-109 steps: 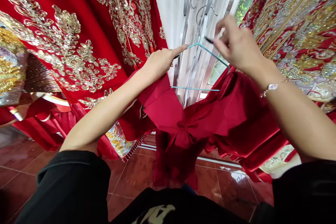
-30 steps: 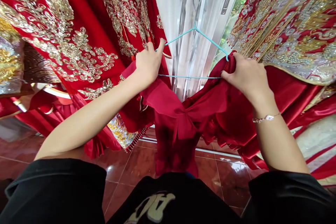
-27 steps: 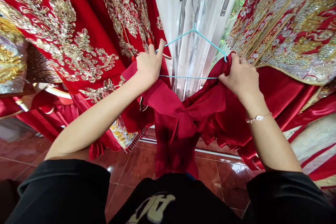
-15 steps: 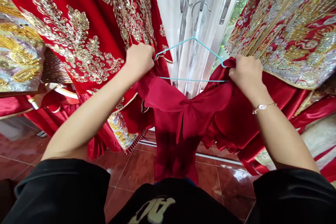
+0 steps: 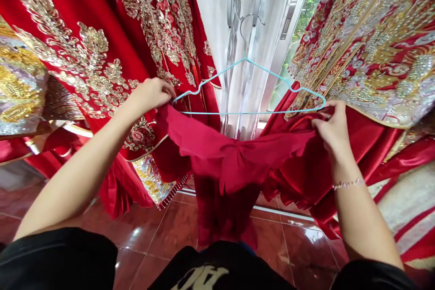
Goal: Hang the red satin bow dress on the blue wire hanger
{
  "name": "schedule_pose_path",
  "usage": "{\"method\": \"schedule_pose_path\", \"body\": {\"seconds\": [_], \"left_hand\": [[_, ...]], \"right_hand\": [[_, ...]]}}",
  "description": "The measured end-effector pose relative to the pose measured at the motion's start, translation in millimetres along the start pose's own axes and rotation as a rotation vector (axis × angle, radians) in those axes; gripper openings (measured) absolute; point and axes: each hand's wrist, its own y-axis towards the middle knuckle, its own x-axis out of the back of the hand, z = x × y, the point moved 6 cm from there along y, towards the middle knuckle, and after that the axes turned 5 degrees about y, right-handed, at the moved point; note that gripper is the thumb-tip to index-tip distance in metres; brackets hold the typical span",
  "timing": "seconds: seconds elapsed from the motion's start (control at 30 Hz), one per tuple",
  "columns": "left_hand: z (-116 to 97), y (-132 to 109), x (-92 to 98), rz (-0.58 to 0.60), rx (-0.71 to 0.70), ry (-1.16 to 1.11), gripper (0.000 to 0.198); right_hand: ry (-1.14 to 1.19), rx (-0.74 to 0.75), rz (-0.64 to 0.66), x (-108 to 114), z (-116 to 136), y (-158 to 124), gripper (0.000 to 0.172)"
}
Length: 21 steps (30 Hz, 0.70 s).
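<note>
A plain red dress (image 5: 210,140) with a bow at its neckline hangs down in front of me. My left hand (image 5: 152,95) is closed on the dress's left shoulder, at the left tip of a light-blue clothes hanger (image 5: 238,113). On the other side, my right hand (image 5: 335,124) grips the dress's right shoulder edge beside the hanger's right tip. That end of the hanger shows bare above the cloth. Its metal hook points up, in front of a white curtain.
Red gowns with gold and silver beading (image 5: 95,41) hang on the left. Another beaded red garment (image 5: 370,54) hangs close on the right. Behind the hanger are a white curtain (image 5: 210,4) and a metal door frame (image 5: 288,13). The floor (image 5: 170,222) has glossy red tiles.
My hands have moved apart and slightly down, spreading the dress's neckline wider. The hanger's shoulders and right end, covered before, now show above the cloth.
</note>
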Motion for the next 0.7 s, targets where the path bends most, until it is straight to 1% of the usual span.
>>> {"method": "schedule_pose_path", "body": {"seconds": [0.03,0.07,0.13,0.2,0.27,0.33,0.4,0.47,0.57,0.67,0.7], "left_hand": [[6,-10,-10.3,0.042,0.004,0.026,0.037],[12,-22,-20.5,0.067,0.002,0.035,0.039],[20,-48,-42.0,0.09,-0.018,-0.015,0.039],[26,-76,-69.2,0.158,-0.031,-0.081,0.039],[29,-101,-101.1,0.273,-0.071,-0.129,0.041],[36,-123,-136.8,0.426,-0.044,-0.094,0.042],[44,-143,-172.7,0.594,0.017,-0.026,0.04],[52,-159,-203.8,0.71,0.069,0.01,0.034],[56,-176,-240.5,0.798,0.126,-0.002,0.027],[53,-187,-269.5,0.85,0.179,-0.084,0.014],[50,-189,-278.4,0.862,0.199,-0.129,0.017]], "right_hand": [[0.1,-0.018,-0.002,-2,-8,-11,0.06],[0.254,-0.053,-0.003,-4,-16,-22,0.063],[0.479,-0.134,0.04,-12,-30,-43,0.057],[0.601,-0.226,0.13,-24,-42,-61,0.048],[0.648,-0.315,0.213,-36,-52,-77,0.043],[0.677,-0.378,0.26,-48,-60,-89,0.045],[0.686,-0.393,0.253,-58,-65,-98,0.046],[0.677,-0.377,0.235,-65,-67,-105,0.044],[0.678,-0.374,0.199,-70,-67,-117,0.041],[0.664,-0.377,0.161,-70,-64,-128,0.04],[0.645,-0.362,0.151,-69,-63,-132,0.039]]}}
